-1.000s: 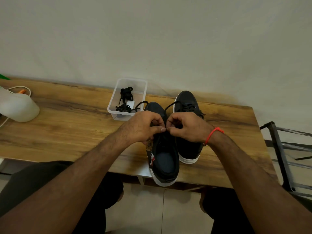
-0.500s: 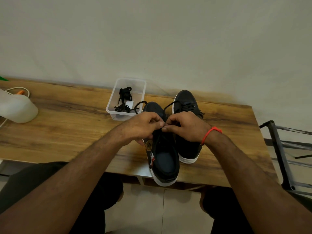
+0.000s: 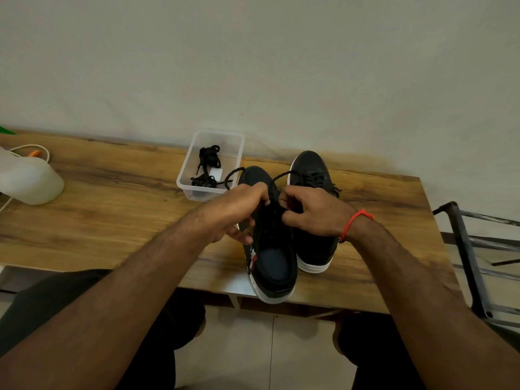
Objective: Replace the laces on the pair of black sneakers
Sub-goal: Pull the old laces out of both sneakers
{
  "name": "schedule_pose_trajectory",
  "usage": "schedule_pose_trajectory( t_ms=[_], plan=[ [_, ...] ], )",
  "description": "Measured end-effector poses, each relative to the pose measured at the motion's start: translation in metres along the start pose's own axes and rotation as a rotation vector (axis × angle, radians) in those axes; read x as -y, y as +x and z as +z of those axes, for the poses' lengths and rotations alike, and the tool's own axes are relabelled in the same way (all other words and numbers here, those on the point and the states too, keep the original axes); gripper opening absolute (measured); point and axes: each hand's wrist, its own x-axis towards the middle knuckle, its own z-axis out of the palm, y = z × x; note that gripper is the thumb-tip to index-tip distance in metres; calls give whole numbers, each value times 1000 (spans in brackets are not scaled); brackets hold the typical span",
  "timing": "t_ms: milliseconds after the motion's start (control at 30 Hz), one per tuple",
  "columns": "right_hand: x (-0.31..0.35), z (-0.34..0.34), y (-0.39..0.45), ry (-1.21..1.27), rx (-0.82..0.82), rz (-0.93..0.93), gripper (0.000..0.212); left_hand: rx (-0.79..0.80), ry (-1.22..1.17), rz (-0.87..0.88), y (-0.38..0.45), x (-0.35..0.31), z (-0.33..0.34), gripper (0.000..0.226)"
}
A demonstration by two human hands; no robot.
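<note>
Both hands have parted slightly, left hand (image 3: pixel 236 209) and right hand (image 3: pixel 315 211) each pinching lace (image 3: pixel 281 175) over the near sneaker (image 3: pixel 274 257).

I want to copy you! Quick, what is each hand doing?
Left hand: fingers pinch the black lace over the near shoe.
Right hand: fingers pinch the same lace.

A wooden table (image 3: pixel 112 209) carries a white jug (image 3: pixel 26 180) — metal frame (image 3: pixel 472 260) beside it.
</note>
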Motion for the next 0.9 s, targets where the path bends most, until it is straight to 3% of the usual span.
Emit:
schedule_pose_trajectory(
  t_ms=[133, 267, 467, 600, 900],
  plan=[
    [1, -3, 1, 102, 5, 61, 13, 91, -103, -12, 1, -3, -1, 33],
    [5, -7, 0, 524, -3, 166, 3, 106, -350, -2, 4, -5, -5, 35],
    [7, -15, -3, 928, -71, 262, 17, 104, -603, 65, 2, -10, -13, 36],
    [9, -20, 0, 1117, -166, 263, 36, 80, -752, 141, 4, -12, -18, 34],
    [15, -37, -3, 1591, -559, 179, 25, -137, -940, 244, 14, -7, -29, 22]
  ],
)
